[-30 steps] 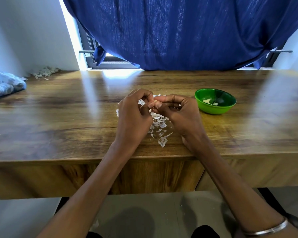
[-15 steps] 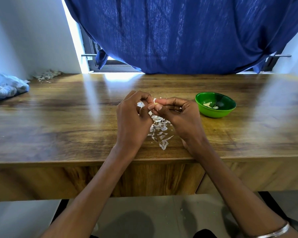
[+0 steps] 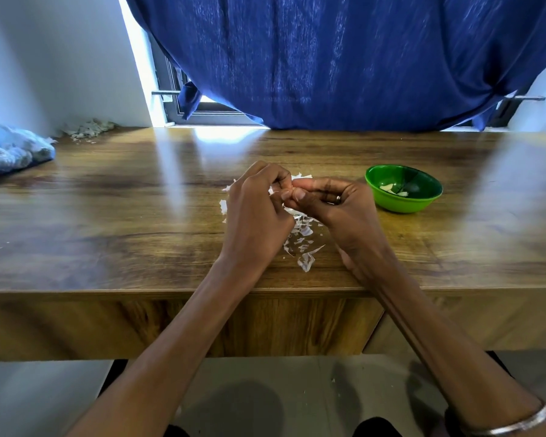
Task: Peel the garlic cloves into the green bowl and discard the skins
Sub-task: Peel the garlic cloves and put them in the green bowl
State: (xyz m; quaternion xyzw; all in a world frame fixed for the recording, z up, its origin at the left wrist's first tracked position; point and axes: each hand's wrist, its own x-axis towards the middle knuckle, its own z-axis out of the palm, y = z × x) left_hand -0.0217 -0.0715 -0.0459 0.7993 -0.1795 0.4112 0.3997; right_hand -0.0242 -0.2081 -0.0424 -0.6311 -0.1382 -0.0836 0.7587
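Observation:
My left hand [image 3: 255,212] and my right hand [image 3: 338,212] meet over the middle of the wooden table [image 3: 108,216], fingertips together. Between them they pinch a garlic clove [image 3: 289,187], almost wholly hidden by the curled fingers. White garlic skins [image 3: 303,244] lie scattered on the table under and in front of both hands. The green bowl [image 3: 402,205] stands to the right of my right hand, apart from it, and holds a few pale peeled cloves [image 3: 388,187].
A blue plastic bag [image 3: 10,148] lies at the far left edge. A heap of dry skins [image 3: 87,129] sits in the back left corner by the wall. A dark blue curtain [image 3: 328,58] hangs behind the table. The table's front edge runs just below my wrists.
Both hands stay together on the clove with small finger shifts. The view has tipped slightly, so the table sits lower in frame.

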